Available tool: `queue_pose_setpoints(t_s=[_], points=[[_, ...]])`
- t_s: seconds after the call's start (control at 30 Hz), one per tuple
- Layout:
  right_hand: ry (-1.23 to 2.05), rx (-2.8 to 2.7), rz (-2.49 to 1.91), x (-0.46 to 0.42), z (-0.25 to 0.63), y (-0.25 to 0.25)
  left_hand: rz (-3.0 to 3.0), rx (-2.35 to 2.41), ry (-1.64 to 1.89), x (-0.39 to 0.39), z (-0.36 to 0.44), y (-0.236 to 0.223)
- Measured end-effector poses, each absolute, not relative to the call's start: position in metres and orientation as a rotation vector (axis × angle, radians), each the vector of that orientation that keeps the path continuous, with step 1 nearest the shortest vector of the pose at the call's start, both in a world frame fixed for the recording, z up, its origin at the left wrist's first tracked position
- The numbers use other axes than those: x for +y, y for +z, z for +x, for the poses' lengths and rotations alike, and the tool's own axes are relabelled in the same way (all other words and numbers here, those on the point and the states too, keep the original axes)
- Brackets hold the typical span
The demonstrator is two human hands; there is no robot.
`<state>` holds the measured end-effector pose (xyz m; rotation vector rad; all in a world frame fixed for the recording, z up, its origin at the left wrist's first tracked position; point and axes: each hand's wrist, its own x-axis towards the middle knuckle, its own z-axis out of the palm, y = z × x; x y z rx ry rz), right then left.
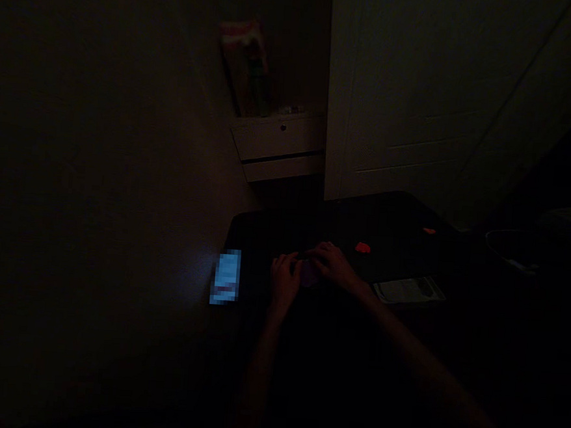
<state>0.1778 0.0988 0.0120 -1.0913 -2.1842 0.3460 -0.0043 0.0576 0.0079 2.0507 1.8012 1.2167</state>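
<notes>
In dim light, a small purple piece of paper [309, 274] lies between my two hands on the dark table. My left hand [286, 276] holds its left side with bent fingers. From the right, my right hand [329, 263] reaches over the paper's far edge, fingers curled onto it. Much of the paper is covered by the fingers or lost in shadow, so its exact shape is unclear. Just beyond my right hand sits a small bright orange-red crumpled-looking piece [362, 247].
A glowing, pixelated screen [226, 276] stands at the table's left edge by the wall. Another orange-red piece [429, 231] lies far right on the dark table [388, 205]. A printed flat packet [410, 291] is beside my right forearm. A drawer cabinet [281, 142] stands behind.
</notes>
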Motion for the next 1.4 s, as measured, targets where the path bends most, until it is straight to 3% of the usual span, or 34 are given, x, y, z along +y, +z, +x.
queue_pose_setpoints(t_s=[0.2, 0.7, 1.23, 1.4], points=[[0.018, -2.4, -1.12, 0.07, 0.175, 0.023, 2.051, 1.79, 1.239, 0.053, -0.006, 0.009], [-0.125, -2.469, -1.252, 0.05, 0.147, 0.044, 2.082, 1.861, 1.203, 0.055, -0.003, 0.008], [-0.035, -2.448, -1.264, 0.063, 0.151, 0.044, 2.047, 1.853, 1.193, 0.058, -0.005, 0.004], [0.254, -2.227, -1.347, 0.083, 0.166, 0.031, 2.085, 1.855, 1.211, 0.057, -0.006, 0.004]])
